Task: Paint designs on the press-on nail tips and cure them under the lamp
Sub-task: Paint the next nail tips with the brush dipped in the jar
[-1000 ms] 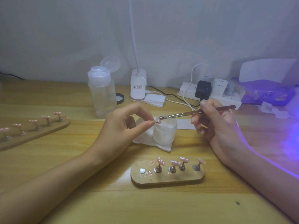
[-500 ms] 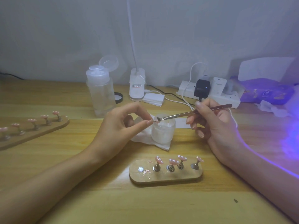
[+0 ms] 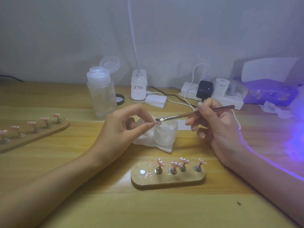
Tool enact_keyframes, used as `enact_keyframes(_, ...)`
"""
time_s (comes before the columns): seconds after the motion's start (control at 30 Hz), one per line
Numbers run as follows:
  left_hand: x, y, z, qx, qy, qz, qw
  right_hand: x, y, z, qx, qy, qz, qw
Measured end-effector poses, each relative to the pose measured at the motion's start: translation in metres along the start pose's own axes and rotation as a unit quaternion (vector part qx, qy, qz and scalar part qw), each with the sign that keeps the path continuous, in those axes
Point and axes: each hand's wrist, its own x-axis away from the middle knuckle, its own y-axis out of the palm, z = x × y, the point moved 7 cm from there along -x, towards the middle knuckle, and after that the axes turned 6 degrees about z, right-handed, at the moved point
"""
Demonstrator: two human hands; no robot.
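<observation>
Wooden table, dim room, seen from the head. Landmark: a frosted jar standing on a white wipe at mid-table. Just above the jar's left rim the left hand pinches one small nail tip between thumb and forefinger; the other fingers are curled loosely behind. From the right of the jar the right hand holds a thin brush pen-fashion, thumb and fingers closed round the shaft, the handle slanting up and away to the right. The brush head meets the pinched nail tip; whether bristles actually touch it is too small to tell. In front of the jar, nearer the person, lies a short wooden stand bearing four pink nail tips on little metal posts, each with pale dots; one bare metal disc sits at its left end. Well to the left of the jar a longer wooden stand carries a row of five more pink tips. Behind the jar to the left: a clear plastic bottle, flip cap open. Behind it: a white lamp base with a thin white stalk rising out of view. Behind to the right: a white power strip with a black charger plugged in. Far right of the jar, purple light falls across the table and the right forearm.
</observation>
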Motion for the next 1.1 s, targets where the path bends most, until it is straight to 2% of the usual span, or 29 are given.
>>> enact_keyframes(0.13,-0.0004,-0.0009,-0.0013,0.0,-0.004,0.002,1.0,-0.0018,-0.0047,0.0032,-0.003,0.009,0.026,1.0)
enact_keyframes(0.27,0.0001,-0.0008,-0.0005,0.0,-0.008,0.0,1.0,-0.001,-0.0007,0.0008,-0.005,-0.002,0.0,1.0)
enact_keyframes(0.43,0.0009,0.0002,0.0022,-0.008,-0.01,0.003,1.0,-0.0023,-0.0051,0.0029,-0.01,0.008,0.027,1.0)
enact_keyframes(0.57,0.001,0.0001,0.0035,-0.015,-0.016,0.007,1.0,-0.001,-0.0007,-0.0001,-0.001,-0.006,0.003,1.0)
enact_keyframes(0.7,0.0007,0.0004,0.003,-0.01,-0.03,0.01,0.999,-0.0021,-0.0059,0.0024,-0.008,0.004,0.03,1.0)
enact_keyframes(0.87,0.0009,0.0004,0.0,-0.002,-0.05,0.009,0.999,-0.0008,-0.0015,0.0008,0.004,-0.008,0.003,1.0)
enact_keyframes(1.0,0.0006,0.0006,-0.0012,0.006,-0.057,0.008,0.998,-0.0018,-0.0063,0.0041,-0.003,0.003,0.03,1.0)
enact_keyframes(1.1,0.0004,0.0004,-0.0014,0.011,-0.059,0.01,0.998,-0.0013,-0.0038,0.0005,-0.017,-0.002,0.017,1.0)
